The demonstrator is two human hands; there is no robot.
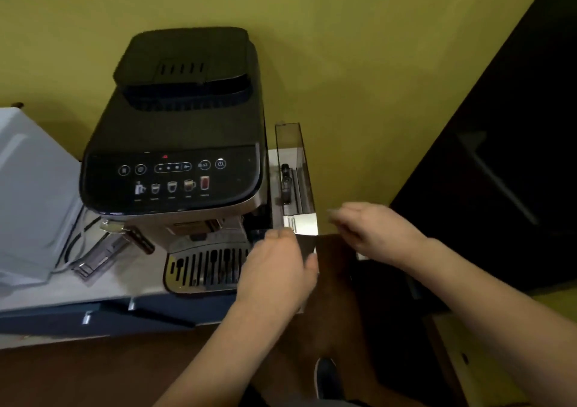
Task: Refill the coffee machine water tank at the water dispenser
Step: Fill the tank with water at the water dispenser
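Note:
The black coffee machine [175, 156] stands on a counter against a yellow wall. Its clear water tank [293, 169] sits along the machine's right side, open on top, with a dark valve part inside. My left hand [278, 272] grips the tank's dark front end, fingers on the left face and thumb on the right. To the right of the tank's front corner, my right hand [371, 228] hovers blurred with its fingers stretched toward the tank and nothing in them.
The slotted drip tray [203, 269] juts out at the machine's front. A white appliance [31, 194] and a clear plastic part [96, 256] lie to the left. A dark door [515, 156] fills the right side. A shoe [327, 375] shows on the brown floor.

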